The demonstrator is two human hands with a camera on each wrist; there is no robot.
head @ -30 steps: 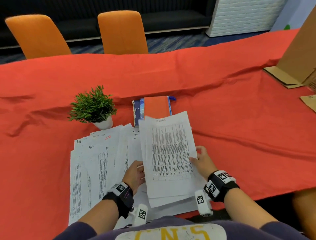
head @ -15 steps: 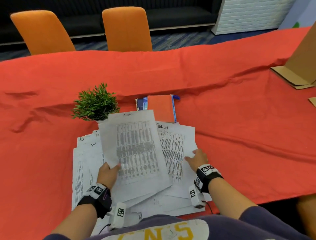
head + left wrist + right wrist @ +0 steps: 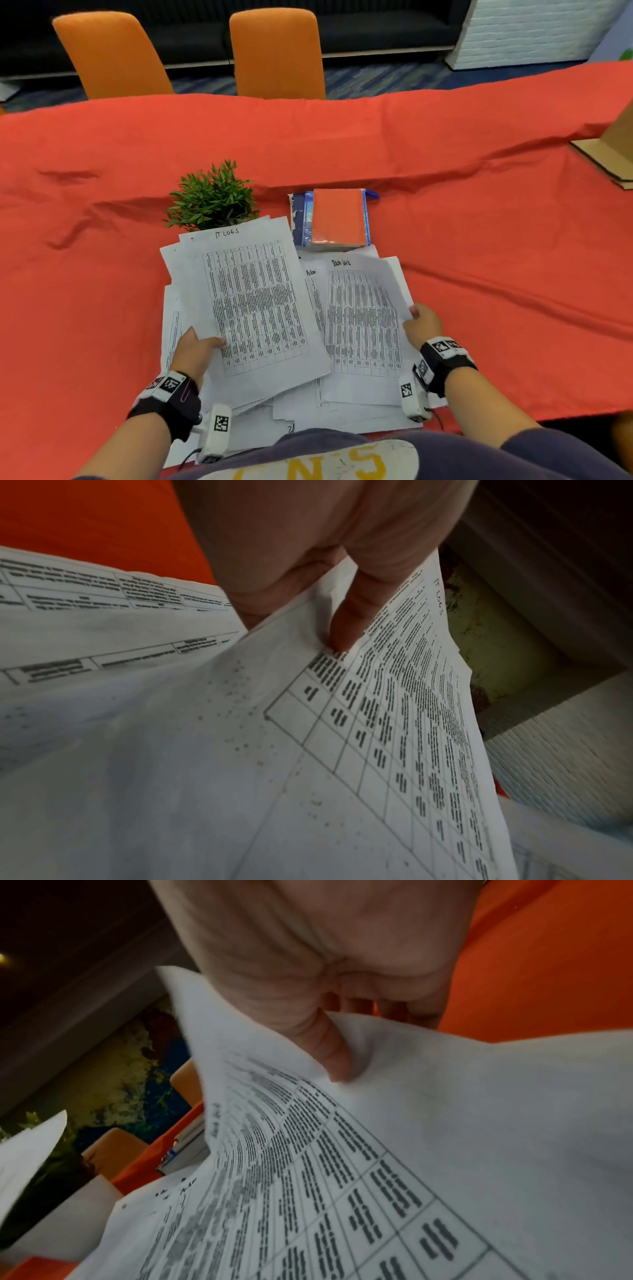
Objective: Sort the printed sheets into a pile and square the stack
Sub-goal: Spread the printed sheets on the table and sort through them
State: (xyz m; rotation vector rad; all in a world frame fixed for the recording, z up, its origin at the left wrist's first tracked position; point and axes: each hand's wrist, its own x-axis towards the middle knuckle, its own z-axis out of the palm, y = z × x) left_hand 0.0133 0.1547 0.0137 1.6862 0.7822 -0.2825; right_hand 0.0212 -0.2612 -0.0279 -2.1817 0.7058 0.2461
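Observation:
Printed sheets with tables lie fanned out on the red cloth near me. My left hand (image 3: 200, 346) pinches the left edge of the sheet headed "IT Logs" (image 3: 250, 298), thumb on top, and holds it above the left pile (image 3: 171, 329). The left wrist view shows the thumb (image 3: 352, 620) pressing that sheet (image 3: 308, 750). My right hand (image 3: 419, 323) pinches the right edge of the "Task List" sheet (image 3: 363, 315), lifting its edge; in the right wrist view the thumb (image 3: 329, 1053) lies on top of that sheet (image 3: 445, 1123) and the fingers sit under it.
A small potted plant (image 3: 212, 198) stands just behind the left pile. A stack of notebooks with an orange cover (image 3: 337, 217) lies behind the right sheets. A cardboard box (image 3: 609, 150) sits far right. Two orange chairs (image 3: 277, 51) stand beyond the table (image 3: 479, 240).
The "IT Logs" sheet went from the right side to the left, carried by my left hand. My right hand let it go and took the edge of the "Task List" sheet.

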